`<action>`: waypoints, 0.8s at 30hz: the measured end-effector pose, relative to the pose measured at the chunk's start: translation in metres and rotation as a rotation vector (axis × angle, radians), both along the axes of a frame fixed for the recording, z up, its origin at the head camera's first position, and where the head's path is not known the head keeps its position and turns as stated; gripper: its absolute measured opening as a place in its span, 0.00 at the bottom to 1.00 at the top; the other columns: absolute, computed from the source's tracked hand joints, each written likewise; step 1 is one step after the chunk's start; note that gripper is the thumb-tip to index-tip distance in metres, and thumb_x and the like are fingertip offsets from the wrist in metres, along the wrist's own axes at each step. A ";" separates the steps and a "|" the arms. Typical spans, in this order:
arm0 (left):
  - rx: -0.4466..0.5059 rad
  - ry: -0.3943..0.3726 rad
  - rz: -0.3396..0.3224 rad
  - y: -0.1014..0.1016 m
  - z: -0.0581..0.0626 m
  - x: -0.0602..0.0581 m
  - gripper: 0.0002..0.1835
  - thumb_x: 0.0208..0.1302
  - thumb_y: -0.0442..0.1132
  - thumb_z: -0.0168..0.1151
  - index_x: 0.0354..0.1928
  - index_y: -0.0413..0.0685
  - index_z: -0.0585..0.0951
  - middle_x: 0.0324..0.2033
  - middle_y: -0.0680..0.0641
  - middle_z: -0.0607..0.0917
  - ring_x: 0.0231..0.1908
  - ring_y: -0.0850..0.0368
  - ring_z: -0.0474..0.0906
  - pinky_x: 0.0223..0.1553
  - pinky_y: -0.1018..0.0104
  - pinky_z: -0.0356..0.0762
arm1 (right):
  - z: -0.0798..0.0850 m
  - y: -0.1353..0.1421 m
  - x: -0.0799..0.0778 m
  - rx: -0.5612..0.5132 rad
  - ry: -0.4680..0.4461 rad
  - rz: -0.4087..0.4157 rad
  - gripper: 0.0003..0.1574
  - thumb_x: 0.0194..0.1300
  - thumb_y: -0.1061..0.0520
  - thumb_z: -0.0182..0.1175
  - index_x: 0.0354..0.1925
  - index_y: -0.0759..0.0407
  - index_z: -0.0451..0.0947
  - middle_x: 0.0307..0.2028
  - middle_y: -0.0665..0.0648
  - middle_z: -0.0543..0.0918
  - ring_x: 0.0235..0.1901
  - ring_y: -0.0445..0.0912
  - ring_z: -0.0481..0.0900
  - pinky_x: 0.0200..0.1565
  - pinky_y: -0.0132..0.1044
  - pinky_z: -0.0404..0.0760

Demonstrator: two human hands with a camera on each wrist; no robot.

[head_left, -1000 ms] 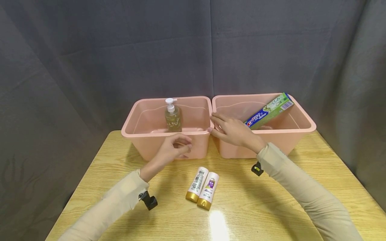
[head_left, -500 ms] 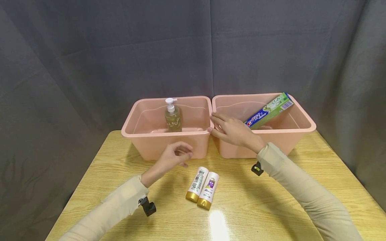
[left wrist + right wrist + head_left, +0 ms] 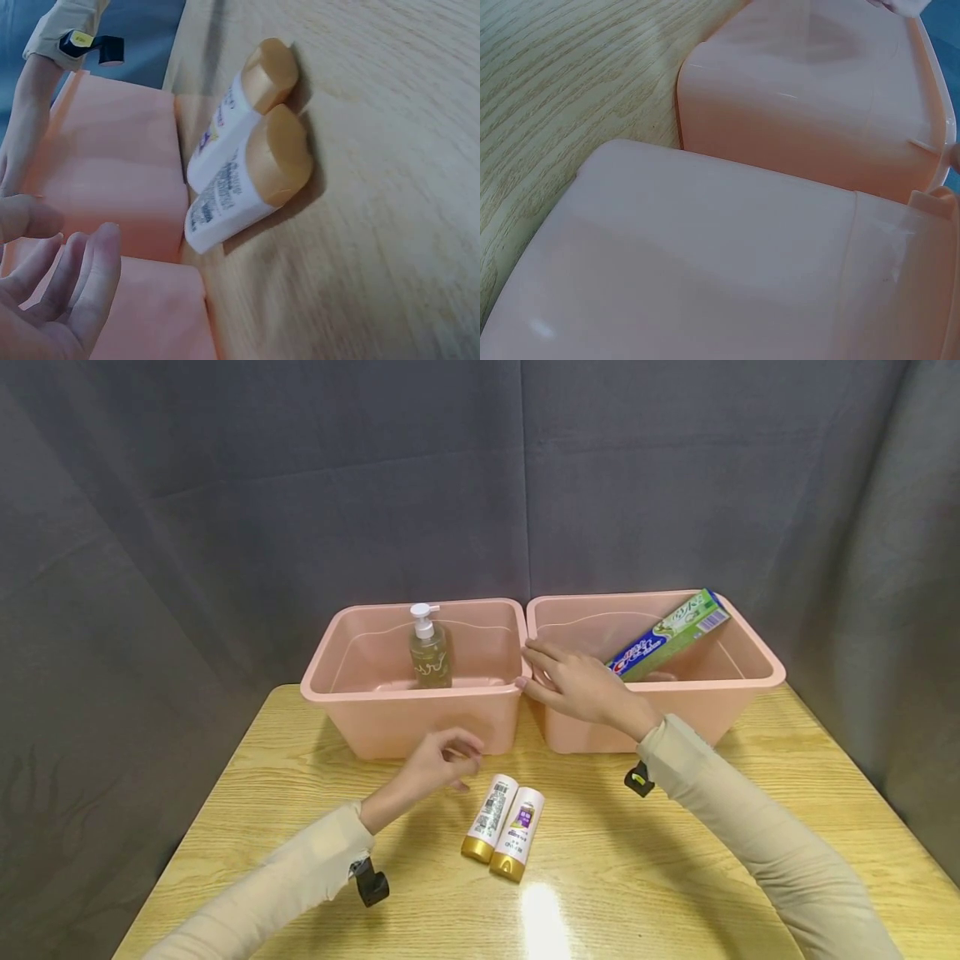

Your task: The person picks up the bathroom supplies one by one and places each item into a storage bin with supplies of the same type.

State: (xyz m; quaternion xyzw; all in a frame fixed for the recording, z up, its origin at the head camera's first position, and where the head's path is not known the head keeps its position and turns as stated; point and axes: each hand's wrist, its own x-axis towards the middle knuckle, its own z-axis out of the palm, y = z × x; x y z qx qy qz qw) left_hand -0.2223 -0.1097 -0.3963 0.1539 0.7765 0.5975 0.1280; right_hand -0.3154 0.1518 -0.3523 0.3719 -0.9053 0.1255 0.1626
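Note:
My left hand (image 3: 442, 762) hovers in front of the left pink bin (image 3: 420, 718), fingers loosely bent and nothing between them. Just beyond its fingertips, toward me and to the right, two white bottles with gold caps lie side by side on the table. The left bottle (image 3: 491, 814) shows a printed code; the right bottle (image 3: 519, 831) has a purple label. In the left wrist view both caps (image 3: 279, 161) point away from the hand. My right hand (image 3: 573, 681) rests over the adjoining rims of the left bin and the right pink bin (image 3: 720, 710), fingers extended.
Inside the left bin stands a pump bottle (image 3: 431, 660) with a white top. A green and blue toothpaste box (image 3: 667, 639) leans slantwise in the right bin. Both bins stand at the back of the wooden table (image 3: 600, 877), before a dark grey curtain (image 3: 337, 485).
My left hand has come down from the left bin's front rim toward the table and the white bottles. My right hand stays on the rims; bottles and bins have not moved.

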 end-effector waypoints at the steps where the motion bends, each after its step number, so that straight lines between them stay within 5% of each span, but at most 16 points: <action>1: -0.009 -0.004 0.001 0.000 -0.001 0.000 0.17 0.59 0.25 0.62 0.51 0.28 0.77 0.41 0.35 0.82 0.35 0.48 0.81 0.38 0.50 0.85 | 0.000 0.000 0.000 0.000 -0.001 -0.001 0.40 0.76 0.35 0.45 0.70 0.63 0.67 0.68 0.64 0.69 0.61 0.60 0.74 0.61 0.53 0.73; 15: -0.050 -0.037 0.034 0.005 -0.017 0.004 0.14 0.59 0.25 0.64 0.48 0.32 0.80 0.39 0.40 0.81 0.37 0.33 0.80 0.37 0.45 0.84 | 0.003 0.000 0.002 0.001 -0.001 0.003 0.40 0.75 0.36 0.47 0.69 0.63 0.67 0.68 0.64 0.68 0.60 0.61 0.75 0.60 0.54 0.74; 24: -0.083 -0.061 0.023 0.007 -0.025 0.007 0.17 0.58 0.26 0.64 0.51 0.31 0.79 0.39 0.40 0.81 0.34 0.37 0.81 0.34 0.49 0.86 | 0.001 0.000 0.001 -0.008 0.010 0.008 0.40 0.75 0.36 0.47 0.69 0.63 0.68 0.68 0.64 0.69 0.59 0.60 0.76 0.60 0.53 0.74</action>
